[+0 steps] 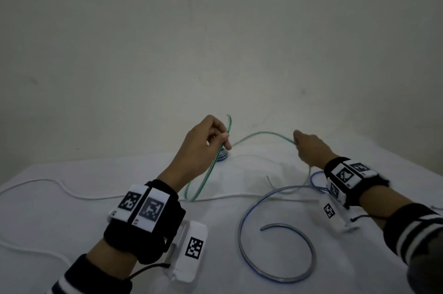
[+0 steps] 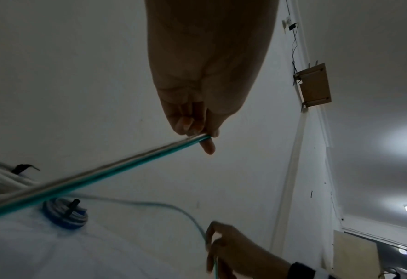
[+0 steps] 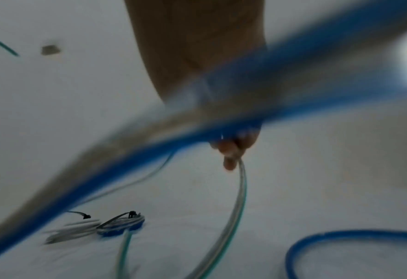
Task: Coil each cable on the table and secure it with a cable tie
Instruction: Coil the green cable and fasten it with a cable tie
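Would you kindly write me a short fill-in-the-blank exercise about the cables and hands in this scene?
1. Both hands, the left hand and the right hand, hold the same ____ cable.
2. The loose spiral on the table near the right wrist is the ____ cable.
3. The small blue coil beyond the left hand is already bound with a black ____.
4. The long cable trailing to the left edge is ____.

Missing words: green; blue; cable tie; white
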